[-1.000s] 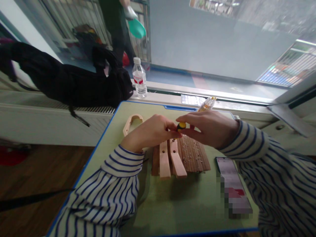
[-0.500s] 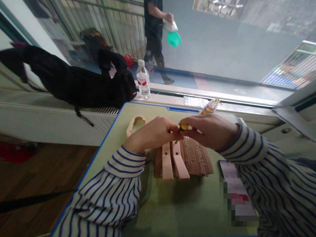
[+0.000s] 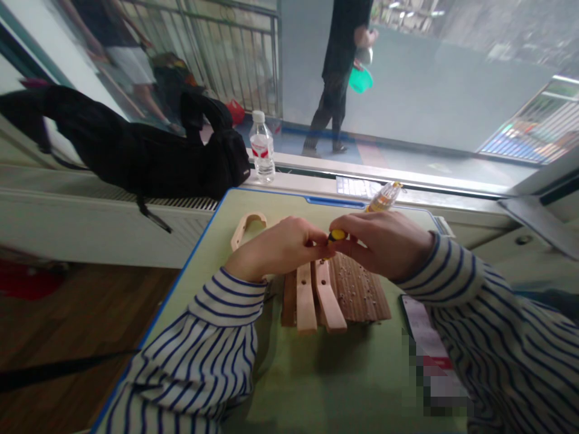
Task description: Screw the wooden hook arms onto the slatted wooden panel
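In my right hand (image 3: 384, 241), thumb and fingers pinch the yellow-and-black handle of a screwdriver (image 3: 337, 235), held upright; its shaft is hidden. My left hand (image 3: 289, 247) is closed in a pinch right beside the handle's lower end; what its fingertips grip is hidden. Beneath both hands lie two pale wooden pieces (image 3: 306, 304) (image 3: 331, 304) with drilled holes, side by side on a brown ridged board (image 3: 362, 289). Many small screw-like metal bits are scattered over that board's right part. A curved wooden piece (image 3: 239, 232) with holes lies beyond my left wrist.
The green table (image 3: 289, 386) has a blue edge. A phone (image 3: 420, 325) lies by my right forearm. A clear bag or bottle (image 3: 384, 196) sits at the back. On the sill stand a water bottle (image 3: 262, 147) and a black bag (image 3: 158, 150). People walk outside the window.
My hands keep nearly the same place, with the handle turned slightly in my right fingers. Outside, the person with the green basin has walked right, and another person shows more at left.
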`<state>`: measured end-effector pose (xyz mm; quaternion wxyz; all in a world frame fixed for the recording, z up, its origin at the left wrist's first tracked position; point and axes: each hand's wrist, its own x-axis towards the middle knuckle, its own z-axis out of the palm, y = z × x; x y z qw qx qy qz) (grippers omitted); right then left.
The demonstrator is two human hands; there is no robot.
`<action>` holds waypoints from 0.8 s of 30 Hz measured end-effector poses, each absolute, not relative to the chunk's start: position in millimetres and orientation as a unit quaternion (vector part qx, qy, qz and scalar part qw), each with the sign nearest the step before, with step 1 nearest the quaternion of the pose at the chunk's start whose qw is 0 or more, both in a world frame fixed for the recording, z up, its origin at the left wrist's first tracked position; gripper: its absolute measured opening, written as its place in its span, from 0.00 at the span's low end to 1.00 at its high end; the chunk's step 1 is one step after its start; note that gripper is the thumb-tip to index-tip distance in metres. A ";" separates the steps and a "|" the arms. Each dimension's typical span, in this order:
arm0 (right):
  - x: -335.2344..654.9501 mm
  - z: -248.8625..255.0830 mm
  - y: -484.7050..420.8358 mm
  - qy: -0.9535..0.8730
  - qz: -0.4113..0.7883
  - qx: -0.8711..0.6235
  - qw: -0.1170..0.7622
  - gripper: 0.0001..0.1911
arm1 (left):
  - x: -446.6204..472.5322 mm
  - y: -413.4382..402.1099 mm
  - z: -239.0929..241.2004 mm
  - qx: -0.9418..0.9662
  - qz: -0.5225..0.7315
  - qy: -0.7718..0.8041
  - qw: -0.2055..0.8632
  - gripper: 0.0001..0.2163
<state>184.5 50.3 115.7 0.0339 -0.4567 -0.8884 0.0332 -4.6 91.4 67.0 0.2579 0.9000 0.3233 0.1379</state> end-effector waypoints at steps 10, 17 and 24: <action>178.0 113.3 47.0 -0.880 -0.011 -0.472 0.042 0.14 | -5.7 88.4 75.1 0.903 0.127 0.335 0.235 0.13; 180.2 109.4 47.7 -0.878 0.007 -0.477 0.051 0.14 | -5.3 89.6 69.8 0.883 0.160 0.355 0.263 0.10; 182.5 107.8 49.0 -0.877 0.019 -0.475 0.068 0.19 | -4.2 91.8 66.7 0.891 0.162 0.340 0.254 0.11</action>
